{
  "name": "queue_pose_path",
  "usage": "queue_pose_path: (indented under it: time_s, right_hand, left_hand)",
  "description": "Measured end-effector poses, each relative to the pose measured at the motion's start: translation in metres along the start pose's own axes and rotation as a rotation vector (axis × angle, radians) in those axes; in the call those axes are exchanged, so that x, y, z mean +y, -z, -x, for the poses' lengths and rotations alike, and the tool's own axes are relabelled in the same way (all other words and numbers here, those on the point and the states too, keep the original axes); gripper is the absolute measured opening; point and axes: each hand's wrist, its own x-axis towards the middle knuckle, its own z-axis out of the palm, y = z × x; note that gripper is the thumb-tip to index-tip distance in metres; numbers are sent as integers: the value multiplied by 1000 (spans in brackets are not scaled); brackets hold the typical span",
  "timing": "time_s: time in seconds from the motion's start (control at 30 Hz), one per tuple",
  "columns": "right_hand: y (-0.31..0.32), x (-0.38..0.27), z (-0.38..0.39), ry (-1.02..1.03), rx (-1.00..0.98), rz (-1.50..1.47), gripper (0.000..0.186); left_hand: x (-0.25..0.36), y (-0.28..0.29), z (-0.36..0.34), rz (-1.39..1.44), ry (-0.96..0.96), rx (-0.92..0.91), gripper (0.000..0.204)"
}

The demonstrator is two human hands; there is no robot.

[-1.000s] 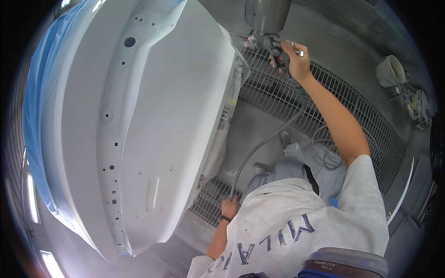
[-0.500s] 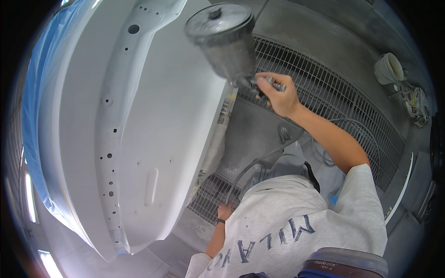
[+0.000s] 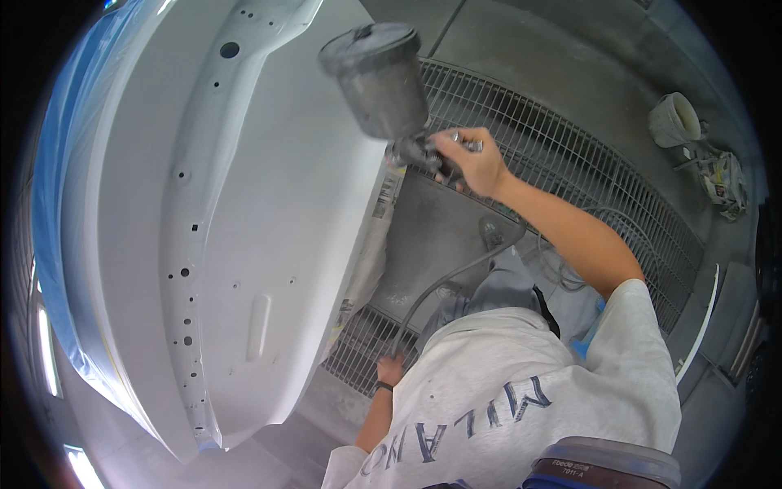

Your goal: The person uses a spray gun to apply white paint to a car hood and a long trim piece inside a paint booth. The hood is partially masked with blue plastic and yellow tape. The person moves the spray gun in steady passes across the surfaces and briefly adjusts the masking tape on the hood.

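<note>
My right hand [image 3: 476, 159] is closed round the grip of a spray gun [image 3: 414, 153], its large grey lidded cup [image 3: 379, 85] tilted above. The gun is near the right edge of a white car body panel [image 3: 277, 244], which has a row of holes along a recessed strip. Lower down, beside my body, my left hand [image 3: 391, 368] is wrapped round a grey air hose [image 3: 444, 285]. The hose runs up toward my right hand; its joint with the gun is hidden.
Blue masking film [image 3: 61, 187] covers the panel's left side, and masking paper [image 3: 366, 261] hangs under its right edge. Metal floor grating [image 3: 554, 122] spans the floor, with coiled hose lying over it. A whitish bucket [image 3: 674, 121] and crumpled bags [image 3: 723, 183] lie at the far right.
The spray gun and my right hand have shifted a little left, with the cup slightly lower in view. My left hand stays on the hose.
</note>
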Motion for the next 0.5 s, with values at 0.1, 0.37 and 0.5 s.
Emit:
queue_pose_path:
  time_s: [0.1, 0.37, 0.5]
  right_hand:
    - [40, -8, -35, 19, 120, 29, 44]
    - [119, -33, -99, 115, 296, 129, 42]
    - [131, -31, -116, 199, 456, 217, 44]
  left_hand:
    - [42, 12, -7, 63, 125, -50, 50]
    - [120, 26, -25, 77, 118, -33, 56]
    - [150, 35, -25, 131, 153, 5, 55]
